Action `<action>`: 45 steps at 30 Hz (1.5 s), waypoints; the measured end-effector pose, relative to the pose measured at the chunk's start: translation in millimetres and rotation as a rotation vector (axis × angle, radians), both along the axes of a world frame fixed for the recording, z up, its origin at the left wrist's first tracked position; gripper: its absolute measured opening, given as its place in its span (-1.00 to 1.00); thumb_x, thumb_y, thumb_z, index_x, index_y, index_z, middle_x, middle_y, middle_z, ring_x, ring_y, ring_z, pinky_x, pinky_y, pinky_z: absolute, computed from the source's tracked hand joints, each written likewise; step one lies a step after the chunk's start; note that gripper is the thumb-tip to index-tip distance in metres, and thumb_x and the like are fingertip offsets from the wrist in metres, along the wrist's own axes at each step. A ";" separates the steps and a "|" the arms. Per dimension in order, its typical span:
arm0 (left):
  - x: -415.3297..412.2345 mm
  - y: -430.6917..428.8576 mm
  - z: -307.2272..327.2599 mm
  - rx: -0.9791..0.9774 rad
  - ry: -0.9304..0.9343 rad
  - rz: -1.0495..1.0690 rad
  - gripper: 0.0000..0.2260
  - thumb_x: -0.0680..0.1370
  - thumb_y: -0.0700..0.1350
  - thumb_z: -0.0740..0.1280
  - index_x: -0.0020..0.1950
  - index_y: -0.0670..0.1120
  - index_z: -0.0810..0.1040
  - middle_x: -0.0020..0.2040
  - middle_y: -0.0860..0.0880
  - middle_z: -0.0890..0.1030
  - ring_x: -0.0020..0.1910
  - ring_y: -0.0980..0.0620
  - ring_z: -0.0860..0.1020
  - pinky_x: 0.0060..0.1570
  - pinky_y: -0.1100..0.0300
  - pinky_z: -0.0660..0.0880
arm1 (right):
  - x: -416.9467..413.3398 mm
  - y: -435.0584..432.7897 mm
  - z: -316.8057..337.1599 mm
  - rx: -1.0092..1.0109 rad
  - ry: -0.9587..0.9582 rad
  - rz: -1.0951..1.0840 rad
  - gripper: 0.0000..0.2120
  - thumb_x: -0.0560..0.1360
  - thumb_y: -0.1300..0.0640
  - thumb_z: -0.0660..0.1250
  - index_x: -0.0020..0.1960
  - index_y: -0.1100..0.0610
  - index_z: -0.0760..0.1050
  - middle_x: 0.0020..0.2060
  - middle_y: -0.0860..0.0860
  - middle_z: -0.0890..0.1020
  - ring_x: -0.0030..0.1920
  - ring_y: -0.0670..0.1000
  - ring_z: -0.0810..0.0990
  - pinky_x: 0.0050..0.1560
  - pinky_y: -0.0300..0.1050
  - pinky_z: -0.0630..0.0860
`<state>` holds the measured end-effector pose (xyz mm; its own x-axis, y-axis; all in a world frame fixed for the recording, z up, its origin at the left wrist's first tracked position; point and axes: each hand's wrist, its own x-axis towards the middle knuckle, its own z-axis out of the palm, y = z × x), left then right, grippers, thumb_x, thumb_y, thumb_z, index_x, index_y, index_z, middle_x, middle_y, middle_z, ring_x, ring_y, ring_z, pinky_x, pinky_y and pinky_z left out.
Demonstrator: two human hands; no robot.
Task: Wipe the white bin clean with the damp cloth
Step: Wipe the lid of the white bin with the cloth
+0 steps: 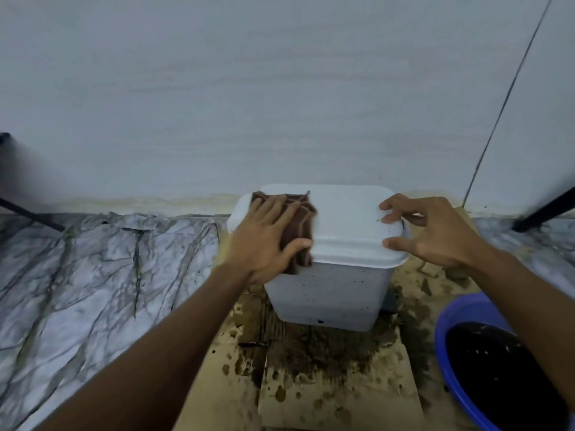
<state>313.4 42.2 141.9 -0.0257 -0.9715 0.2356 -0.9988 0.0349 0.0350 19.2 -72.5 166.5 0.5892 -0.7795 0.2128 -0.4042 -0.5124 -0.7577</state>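
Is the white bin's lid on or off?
On: the lid caps the white bin, overhanging its walls; the left hand presses the brown cloth on top.

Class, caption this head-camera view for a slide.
Left hand presses brown cloth on white bin lid; right hand touches its edge.
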 end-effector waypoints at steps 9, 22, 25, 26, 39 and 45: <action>-10.4 -11.6 6.0 0.023 0.059 -0.242 -0.41 0.65 0.30 0.05 0.63 0.08 0.17 0.63 0.03 0.17 0.62 0.07 0.08 0.60 0.07 0.00 | -0.3 -6.6 -4.3 0.004 -0.011 0.008 -0.72 0.27 0.25 0.63 -0.07 0.18 0.66 0.14 -0.08 0.65 0.19 -0.22 0.56 0.10 -0.51 0.45; -43.3 -21.0 -1.1 -0.023 -0.078 -0.076 -0.29 0.63 0.38 -0.10 0.64 -0.04 0.17 0.62 -0.09 0.24 0.62 -0.06 0.12 0.59 -0.11 -0.09 | 1.2 -3.2 -3.1 0.031 -0.035 -0.016 -0.64 0.27 0.26 0.63 -0.03 0.02 0.61 0.16 -0.06 0.64 0.19 -0.06 0.60 0.29 -0.08 0.51; -76.5 -31.3 -1.9 -0.007 -0.054 -0.093 -0.30 0.63 0.38 -0.06 0.65 -0.02 0.13 0.63 -0.08 0.20 0.62 -0.07 0.10 0.60 -0.03 -0.03 | 0.1 -5.7 -3.7 0.023 -0.010 -0.009 -0.69 0.28 0.26 0.62 -0.02 0.13 0.64 0.17 -0.05 0.63 0.23 -0.04 0.58 0.29 -0.01 0.53; -75.8 -30.6 -0.7 -0.011 -0.041 -0.107 -0.31 0.63 0.37 -0.04 0.64 0.00 0.14 0.63 -0.07 0.20 0.62 -0.06 0.11 0.60 -0.01 0.00 | 0.0 -6.2 -3.5 0.021 -0.004 -0.005 -0.70 0.28 0.26 0.62 -0.02 0.14 0.65 0.17 -0.05 0.63 0.23 -0.05 0.58 0.28 -0.01 0.53; -20.1 -12.3 1.5 -0.034 -0.008 -0.028 -0.23 0.57 0.46 -0.02 0.62 0.00 0.23 0.61 -0.08 0.25 0.62 -0.06 0.13 0.59 -0.05 0.05 | 0.5 -5.6 -5.2 0.035 -0.036 -0.019 -0.72 0.26 0.24 0.63 -0.09 0.10 0.64 0.15 -0.08 0.63 0.19 -0.10 0.60 0.30 -0.11 0.52; -95.7 -41.9 6.7 -0.003 -0.038 -0.144 -0.28 0.60 0.42 0.00 0.64 0.05 0.15 0.63 -0.04 0.20 0.62 -0.04 0.10 0.59 0.02 0.00 | -2.2 -7.1 -3.3 -0.038 0.006 0.019 -0.75 0.30 0.21 0.58 -0.05 0.13 0.65 0.11 -0.09 0.65 0.13 -0.11 0.62 0.23 -0.15 0.55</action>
